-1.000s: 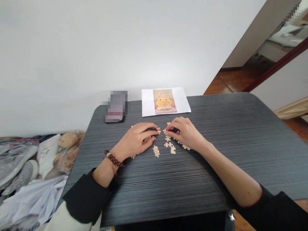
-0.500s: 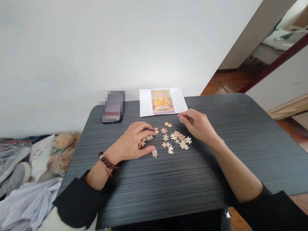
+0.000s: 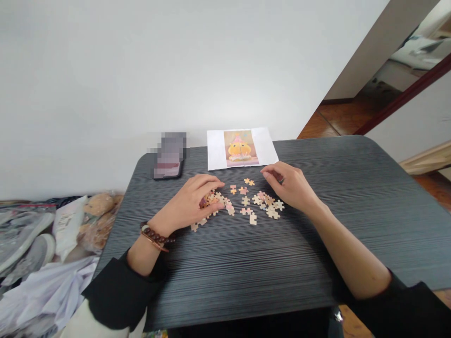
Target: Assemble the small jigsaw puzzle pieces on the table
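- Since half a second ago the left hand (image 3: 192,202) has shifted slightly: its fingers (image 3: 214,184) now curl over a small heap of puzzle pieces (image 3: 214,199), thumb tip beside the heap; whether they pinch one piece cannot be told.
- The right hand (image 3: 291,185) sits in nearly the same spot as before, near the corner of the reference sheet (image 3: 241,148); its fingers (image 3: 269,174) are bent inward, and whether a piece sits between them is hidden.
- The loose pieces (image 3: 262,202) lie scattered between the two hands on the tabletop (image 3: 352,206), much as half a second earlier.
- The pieces are flat, thin card with knobs and notches, in pale cream, pink and orange.
- The tabletop is dark grey with fine ribbed lines and rounded corners.
- The reference sheet is white paper printed with a yellow figure.
- A dark phone (image 3: 169,157) lies flat beside the sheet.
- A beaded bracelet (image 3: 155,236) of glossy brown spheres circles the left wrist.
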A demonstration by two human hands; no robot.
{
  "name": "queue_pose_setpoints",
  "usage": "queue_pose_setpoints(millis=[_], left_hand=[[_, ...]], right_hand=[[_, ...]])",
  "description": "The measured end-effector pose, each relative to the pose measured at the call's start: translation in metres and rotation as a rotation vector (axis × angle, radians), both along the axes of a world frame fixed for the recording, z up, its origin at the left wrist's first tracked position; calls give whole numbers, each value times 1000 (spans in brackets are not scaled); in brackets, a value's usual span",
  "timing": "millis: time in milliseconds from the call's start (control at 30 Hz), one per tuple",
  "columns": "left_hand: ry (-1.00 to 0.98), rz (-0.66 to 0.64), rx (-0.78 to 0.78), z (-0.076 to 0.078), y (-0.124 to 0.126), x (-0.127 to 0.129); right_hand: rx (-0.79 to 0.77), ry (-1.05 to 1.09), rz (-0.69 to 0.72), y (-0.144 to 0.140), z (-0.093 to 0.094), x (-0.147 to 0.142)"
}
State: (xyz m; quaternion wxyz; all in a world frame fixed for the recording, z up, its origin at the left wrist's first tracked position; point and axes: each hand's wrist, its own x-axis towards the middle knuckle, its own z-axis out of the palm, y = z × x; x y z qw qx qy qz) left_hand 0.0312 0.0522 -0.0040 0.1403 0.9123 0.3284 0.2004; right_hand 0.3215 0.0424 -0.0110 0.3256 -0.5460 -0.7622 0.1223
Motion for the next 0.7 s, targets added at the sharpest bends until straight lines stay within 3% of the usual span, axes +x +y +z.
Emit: queue_pose_setpoints(millis=[100, 400, 700], left_hand=[[-7, 146, 21, 4, 9, -15], [137, 274, -25, -2, 11, -22], [92, 100, -62, -2, 7, -14]], right_hand=[[-26, 5, 49, -2, -1, -5], [-93, -36, 139, -5, -4, -16], [-105, -53, 217, -8, -3, -22]])
